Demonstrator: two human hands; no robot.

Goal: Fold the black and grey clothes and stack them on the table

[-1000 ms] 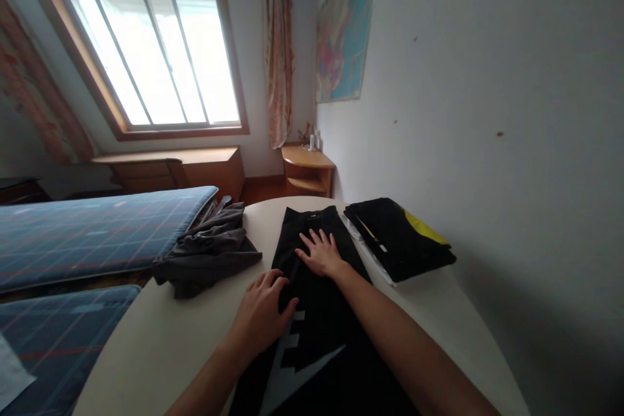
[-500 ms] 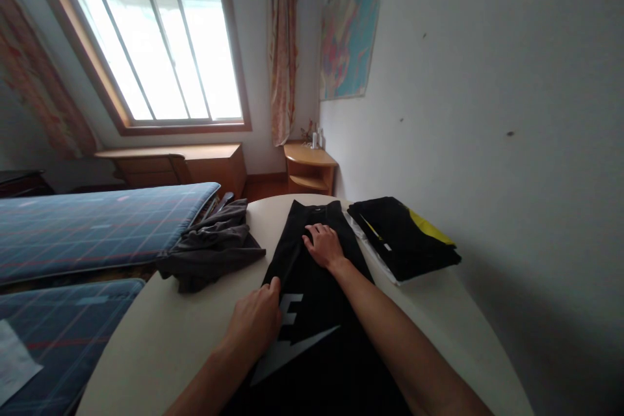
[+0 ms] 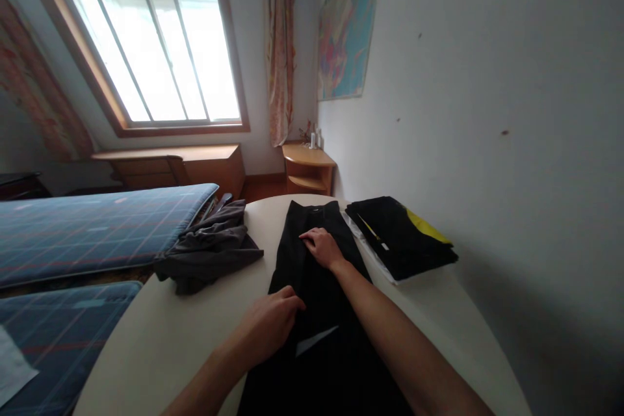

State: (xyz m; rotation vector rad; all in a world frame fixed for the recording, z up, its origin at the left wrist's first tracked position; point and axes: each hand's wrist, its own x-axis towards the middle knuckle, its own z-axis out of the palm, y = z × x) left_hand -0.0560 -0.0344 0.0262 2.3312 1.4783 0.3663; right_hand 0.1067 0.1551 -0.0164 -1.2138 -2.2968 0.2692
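A black shirt (image 3: 316, 377) with a pale printed logo lies lengthwise before me, its neck opening and small tag at the far end. Its left side is turned inward over most of the print, leaving only a sliver of the light swoosh. My left hand (image 3: 275, 322) is closed on the turned-over edge, fingertips pinching the cloth. Farther up, my right hand (image 3: 322, 247) rests on the upper part of the shirt with its fingers extended to the left.
The shirt is on a round cream table (image 3: 160, 344). To its right sits a stack of folded black and yellow clothes (image 3: 404, 237). A crumpled dark grey garment (image 3: 209, 253) hangs over the left edge, beside a blue plaid mattress (image 3: 107, 227). A wall (image 3: 487, 208) borders the right side.
My left hand has moved right, drawing the shirt's left side inward so it covers the letter and most of the swoosh. My right hand has stayed about where it was.
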